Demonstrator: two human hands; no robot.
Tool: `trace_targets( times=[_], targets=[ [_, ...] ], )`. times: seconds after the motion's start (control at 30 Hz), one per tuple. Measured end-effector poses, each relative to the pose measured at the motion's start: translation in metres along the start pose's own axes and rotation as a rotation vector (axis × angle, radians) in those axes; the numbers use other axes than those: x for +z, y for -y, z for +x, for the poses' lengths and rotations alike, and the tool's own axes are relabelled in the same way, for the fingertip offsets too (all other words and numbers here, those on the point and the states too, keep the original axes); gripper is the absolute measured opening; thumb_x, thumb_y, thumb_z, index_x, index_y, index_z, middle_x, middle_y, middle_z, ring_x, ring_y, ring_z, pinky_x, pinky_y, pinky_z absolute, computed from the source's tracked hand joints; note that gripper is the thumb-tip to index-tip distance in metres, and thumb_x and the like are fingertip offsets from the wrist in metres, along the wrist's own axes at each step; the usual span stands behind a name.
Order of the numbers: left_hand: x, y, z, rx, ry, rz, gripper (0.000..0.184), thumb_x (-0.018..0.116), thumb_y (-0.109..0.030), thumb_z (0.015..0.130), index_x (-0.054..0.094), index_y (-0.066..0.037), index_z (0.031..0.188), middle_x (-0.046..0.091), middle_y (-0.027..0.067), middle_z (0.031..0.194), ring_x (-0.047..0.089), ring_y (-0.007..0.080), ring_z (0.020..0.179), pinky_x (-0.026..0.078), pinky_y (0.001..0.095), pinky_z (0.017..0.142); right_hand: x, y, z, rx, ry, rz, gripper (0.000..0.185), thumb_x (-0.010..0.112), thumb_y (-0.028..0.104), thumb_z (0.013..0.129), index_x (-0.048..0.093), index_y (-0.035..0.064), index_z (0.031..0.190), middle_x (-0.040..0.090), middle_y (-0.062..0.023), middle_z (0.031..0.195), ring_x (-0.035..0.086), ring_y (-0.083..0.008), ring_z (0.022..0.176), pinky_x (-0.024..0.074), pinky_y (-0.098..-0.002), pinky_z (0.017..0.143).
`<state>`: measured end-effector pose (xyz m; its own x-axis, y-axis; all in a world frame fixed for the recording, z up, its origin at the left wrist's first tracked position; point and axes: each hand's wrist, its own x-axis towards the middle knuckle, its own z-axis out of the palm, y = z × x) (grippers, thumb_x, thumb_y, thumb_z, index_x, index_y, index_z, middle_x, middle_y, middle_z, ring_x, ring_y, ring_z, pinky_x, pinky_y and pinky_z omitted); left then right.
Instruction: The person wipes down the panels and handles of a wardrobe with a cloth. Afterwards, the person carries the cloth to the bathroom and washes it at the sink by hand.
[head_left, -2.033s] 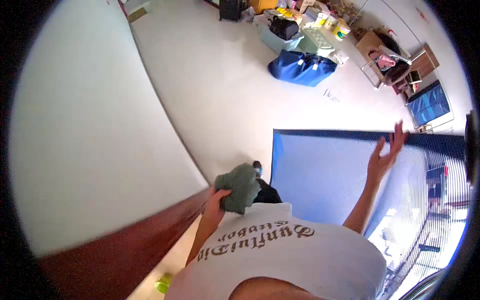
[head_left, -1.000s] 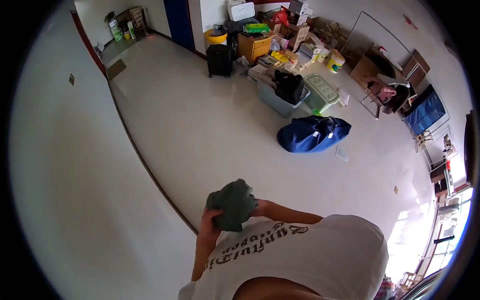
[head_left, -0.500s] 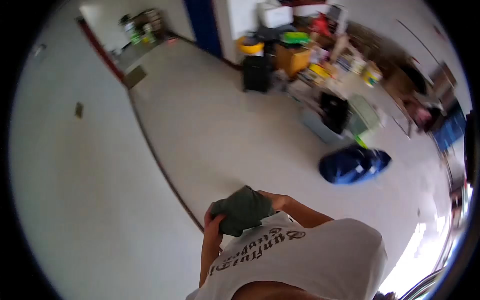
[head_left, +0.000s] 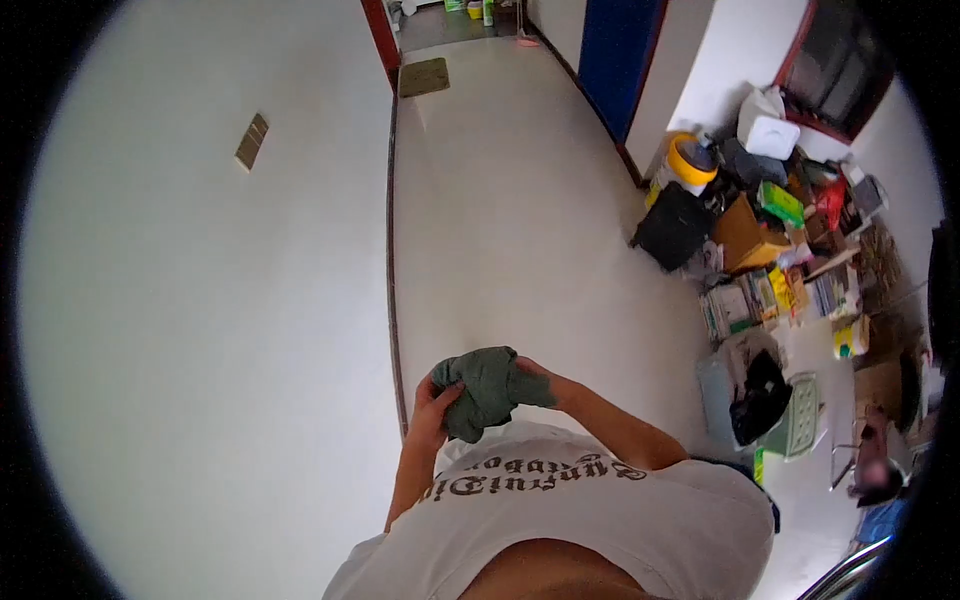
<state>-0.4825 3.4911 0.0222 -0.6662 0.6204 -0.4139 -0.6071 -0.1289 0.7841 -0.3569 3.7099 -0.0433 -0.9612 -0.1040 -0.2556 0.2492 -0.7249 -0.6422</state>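
Observation:
A bunched dark green cloth [head_left: 482, 393], perhaps a garment, is held in front of my chest between both hands. My left hand [head_left: 432, 408] grips its left side, with the thumb lying over the front and the other fingers behind. On the other side, my right hand [head_left: 548, 383] has hold of the cloth's right end. A fold of the fabric covers most of the right fingers. Just below the cloth is the white printed shirt [head_left: 540, 490] that I wear.
A white wall with a switch plate [head_left: 252, 142] runs along the left. Ahead, the pale floor [head_left: 500, 200] leads past a doormat [head_left: 424, 77] and a blue door [head_left: 620, 65]. At right are a black suitcase [head_left: 672, 226], cardboard box [head_left: 745, 235], books [head_left: 735, 308] and a green crate [head_left: 797, 415].
My view has swung round to the right-hand clutter's left, so the hallway is now straight ahead. Both hands still hold the cloth, and its folds have shifted, with a flap over the right hand.

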Motion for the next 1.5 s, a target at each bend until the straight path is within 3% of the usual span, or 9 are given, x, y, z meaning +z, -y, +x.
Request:
trace_targets(
  times=[0.27,0.53,0.63,0.8,0.93,1.1,1.33,1.4,1.5],
  targets=[
    [0.017,-0.101,0.288,-0.085,0.202,0.079,0.033,0.071,-0.002,0.095,0.063,0.005,0.126,0.071,0.0146,0.118,0.071,0.0251,0.107,0.061,0.0399,0.094,-0.049,0.208,0.18,-0.205,0.146,-0.662,0.059,0.069,0.022,0.104,0.046,0.0048,0.155,0.059,-0.0111,0.145,0.057,-0.0202,0.129,0.0464,-0.0369,0.113],
    [0.117,-0.227,0.519,-0.282,0.3,0.086,0.045,0.075,-0.013,0.096,0.058,0.004,0.133,0.067,0.0156,0.126,0.067,0.0268,0.117,0.06,0.0402,0.098,-0.21,0.311,0.29,-0.374,-0.013,0.031,0.054,0.069,0.014,0.101,0.05,0.0033,0.15,0.056,-0.0142,0.148,0.059,-0.0283,0.131,0.0532,-0.0445,0.109],
    [0.123,-0.23,0.62,-0.406,0.348,-0.012,0.046,0.076,-0.014,0.097,0.058,0.003,0.135,0.066,0.0147,0.131,0.066,0.0284,0.121,0.057,0.0422,0.103,-0.253,0.359,0.338,-0.142,-0.302,0.462,0.054,0.067,0.007,0.099,0.05,0.0117,0.151,0.056,-0.013,0.148,0.06,-0.0304,0.13,0.0557,-0.0486,0.106],
    [0.122,-0.264,0.742,-0.276,0.352,0.135,0.054,0.077,-0.016,0.096,0.054,0.002,0.141,0.064,0.015,0.136,0.064,0.0279,0.125,0.057,0.0425,0.104,-0.268,0.472,0.453,-0.11,-0.234,0.131,0.054,0.067,0.02,0.103,0.05,0.0054,0.151,0.061,-0.0146,0.144,0.062,-0.0288,0.128,0.0546,-0.0473,0.108],
    [0.135,-0.317,0.858,-0.202,0.237,0.022,0.053,0.077,-0.014,0.096,0.054,0.002,0.141,0.064,0.0148,0.134,0.064,0.0281,0.125,0.057,0.0421,0.104,-0.398,0.512,0.596,-0.018,-0.165,0.401,0.053,0.063,0.021,0.104,0.047,0.0123,0.154,0.058,-0.0103,0.147,0.057,-0.0294,0.135,0.0498,-0.0486,0.113],
    [0.143,-0.399,0.978,-0.05,0.012,-0.032,0.044,0.075,-0.009,0.097,0.057,-0.001,0.136,0.066,0.0131,0.13,0.066,0.0264,0.12,0.059,0.0408,0.1,-0.379,0.697,0.725,0.188,-0.052,0.49,0.047,0.061,0.021,0.107,0.049,0.0092,0.151,0.056,-0.0096,0.148,0.058,-0.0263,0.132,0.0494,-0.0435,0.114],
    [0.11,-0.478,1.104,0.187,-0.161,0.013,0.036,0.073,-0.006,0.096,0.062,-0.001,0.13,0.07,0.0117,0.12,0.068,0.0233,0.11,0.058,0.0377,0.094,-0.388,0.785,0.918,0.081,0.244,-0.557,0.054,0.067,0.02,0.104,0.047,0.0072,0.152,0.054,-0.0082,0.149,0.058,-0.0214,0.129,0.0506,-0.0379,0.112],
    [0.156,-0.511,1.185,0.205,-0.167,0.025,0.036,0.074,-0.007,0.096,0.062,0.0,0.129,0.07,0.0117,0.12,0.068,0.0234,0.109,0.058,0.0376,0.094,-0.409,0.866,0.954,0.336,0.211,0.106,0.05,0.067,0.021,0.104,0.051,0.0067,0.149,0.056,-0.0094,0.146,0.058,-0.0212,0.128,0.0502,-0.0376,0.113],
    [0.156,-0.528,1.288,0.173,-0.173,-0.006,0.039,0.074,-0.009,0.096,0.06,0.0,0.132,0.07,0.0136,0.121,0.068,0.0244,0.109,0.058,0.038,0.094,-0.452,0.904,1.027,0.28,0.147,0.077,0.043,0.066,0.022,0.105,0.055,0.0071,0.144,0.058,-0.0102,0.143,0.059,-0.0201,0.125,0.051,-0.0371,0.109]
  ],
)
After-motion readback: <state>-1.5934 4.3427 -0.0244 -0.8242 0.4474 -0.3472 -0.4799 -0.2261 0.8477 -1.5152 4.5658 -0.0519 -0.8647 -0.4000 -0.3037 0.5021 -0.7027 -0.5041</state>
